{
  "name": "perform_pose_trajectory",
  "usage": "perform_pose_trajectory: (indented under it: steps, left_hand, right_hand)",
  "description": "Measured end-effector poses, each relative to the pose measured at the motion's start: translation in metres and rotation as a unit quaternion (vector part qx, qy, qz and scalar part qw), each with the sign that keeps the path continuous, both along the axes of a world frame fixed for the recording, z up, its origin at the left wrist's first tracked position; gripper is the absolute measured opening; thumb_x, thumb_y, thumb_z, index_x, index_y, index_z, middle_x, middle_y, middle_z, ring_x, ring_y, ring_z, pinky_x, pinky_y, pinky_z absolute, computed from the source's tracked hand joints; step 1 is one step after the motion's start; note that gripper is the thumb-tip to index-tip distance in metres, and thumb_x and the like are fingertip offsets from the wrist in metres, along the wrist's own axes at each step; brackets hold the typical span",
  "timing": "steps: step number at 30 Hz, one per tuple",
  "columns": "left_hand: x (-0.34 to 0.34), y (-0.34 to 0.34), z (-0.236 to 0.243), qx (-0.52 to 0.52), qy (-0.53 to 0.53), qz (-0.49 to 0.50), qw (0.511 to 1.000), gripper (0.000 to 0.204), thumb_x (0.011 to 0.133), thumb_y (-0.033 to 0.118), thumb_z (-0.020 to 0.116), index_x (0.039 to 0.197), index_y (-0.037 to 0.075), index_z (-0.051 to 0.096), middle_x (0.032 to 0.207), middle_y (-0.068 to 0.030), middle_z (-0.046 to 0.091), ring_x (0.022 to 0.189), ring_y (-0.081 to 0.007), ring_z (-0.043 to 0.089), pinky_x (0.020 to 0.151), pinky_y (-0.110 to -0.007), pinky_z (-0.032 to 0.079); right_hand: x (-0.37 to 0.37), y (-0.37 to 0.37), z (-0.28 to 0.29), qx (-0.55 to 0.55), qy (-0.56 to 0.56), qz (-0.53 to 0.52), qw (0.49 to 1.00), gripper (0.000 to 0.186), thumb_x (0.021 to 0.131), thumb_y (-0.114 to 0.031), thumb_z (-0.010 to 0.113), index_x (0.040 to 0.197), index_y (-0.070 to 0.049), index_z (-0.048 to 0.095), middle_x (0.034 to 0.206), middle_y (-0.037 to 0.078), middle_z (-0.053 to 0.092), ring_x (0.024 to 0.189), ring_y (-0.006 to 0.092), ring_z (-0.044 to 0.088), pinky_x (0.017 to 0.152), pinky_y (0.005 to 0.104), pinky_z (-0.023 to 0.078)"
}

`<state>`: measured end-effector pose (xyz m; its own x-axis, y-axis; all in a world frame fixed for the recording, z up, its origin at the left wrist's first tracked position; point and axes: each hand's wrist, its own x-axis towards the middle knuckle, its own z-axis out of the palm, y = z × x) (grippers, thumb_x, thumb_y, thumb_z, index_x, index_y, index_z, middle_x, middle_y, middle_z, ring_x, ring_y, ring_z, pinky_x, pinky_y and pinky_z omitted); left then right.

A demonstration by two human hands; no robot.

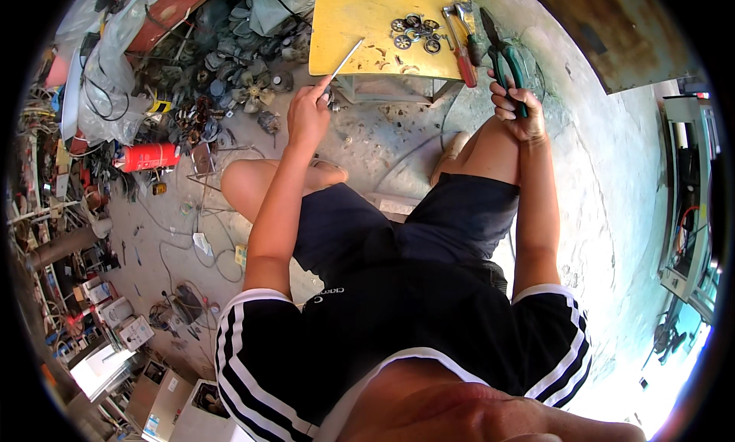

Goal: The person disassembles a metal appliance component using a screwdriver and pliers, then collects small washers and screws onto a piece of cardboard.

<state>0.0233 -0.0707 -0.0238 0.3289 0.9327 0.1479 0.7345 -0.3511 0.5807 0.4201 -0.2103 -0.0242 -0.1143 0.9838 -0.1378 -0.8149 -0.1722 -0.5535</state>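
Observation:
My left hand (309, 114) is closed around a thin silver metal rod (349, 57), whose far end points up over a small yellow table (344, 13). Any handle it has is hidden in my fingers. At the table's right, my right hand (521, 113) grips green-handled pliers (511, 65), their long dark jaws pointing up and slightly left. Several round metal rings (413, 35), which look like bearings, sit in a cluster on the tabletop. Beside them are a red-handled tool (465, 65) and a dark-handled tool (473, 48), both at the right edge.
Scrap metal parts (230, 59) are heaped left of the table, near a red cylinder (151, 156). Cables (164, 251) trail over the concrete floor. Boxes (157, 396) stand at the lower left. A rusty panel (612, 29) juts in at the upper right.

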Motion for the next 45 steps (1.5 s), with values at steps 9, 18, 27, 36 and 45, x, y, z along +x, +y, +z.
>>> perform_pose_trajectory:
  steps: [9,18,27,36,45]
  left_hand:
    - [0.003,-0.016,0.001,0.006,0.029,-0.059,0.998,0.039,0.089,0.005,0.058,0.124,0.021,0.067,0.102,-0.0089,0.064,0.095,-0.0299,0.059,0.086,-0.039,0.047]
    - [-0.001,-0.024,0.020,0.032,0.024,-0.088,0.995,0.043,0.088,0.001,0.058,0.124,0.022,0.066,0.099,-0.0073,0.063,0.096,-0.0287,0.059,0.084,-0.038,0.046]
    - [0.015,-0.033,0.033,0.077,0.108,-0.095,0.987,0.044,0.085,0.001,0.059,0.122,0.024,0.067,0.101,-0.0047,0.063,0.098,-0.0268,0.059,0.085,-0.040,0.046]
    - [0.037,-0.014,0.023,0.107,0.067,-0.058,0.990,0.041,0.086,0.004,0.059,0.121,0.024,0.068,0.100,-0.0027,0.062,0.098,-0.0252,0.056,0.086,-0.039,0.042]
    - [0.016,-0.030,0.016,0.087,0.083,-0.083,0.989,0.044,0.087,0.003,0.058,0.125,0.025,0.065,0.100,-0.0064,0.064,0.094,-0.0284,0.059,0.084,-0.040,0.047]
  right_hand:
    - [-0.007,0.008,0.001,-0.014,-0.052,0.030,0.998,0.060,0.082,-0.014,0.060,0.135,0.003,0.038,0.088,-0.001,0.040,0.061,0.0030,0.034,0.047,0.0164,0.027]
    - [-0.007,0.008,0.001,-0.022,-0.041,0.030,0.998,0.058,0.082,-0.012,0.060,0.135,0.002,0.040,0.088,-0.001,0.042,0.062,0.0031,0.034,0.047,0.0163,0.026]
    - [-0.005,0.007,0.000,-0.023,-0.045,0.022,0.998,0.059,0.082,-0.012,0.060,0.135,0.003,0.039,0.087,-0.001,0.042,0.062,0.0031,0.035,0.048,0.0164,0.027]
    - [-0.009,0.007,0.004,-0.030,-0.063,0.023,0.997,0.058,0.082,-0.013,0.059,0.134,0.002,0.041,0.086,-0.002,0.042,0.062,0.0028,0.034,0.048,0.0165,0.026]
    - [-0.007,0.005,0.006,-0.037,-0.081,0.019,0.996,0.055,0.082,-0.012,0.057,0.133,0.002,0.041,0.084,-0.003,0.041,0.062,0.0027,0.033,0.049,0.0164,0.025]
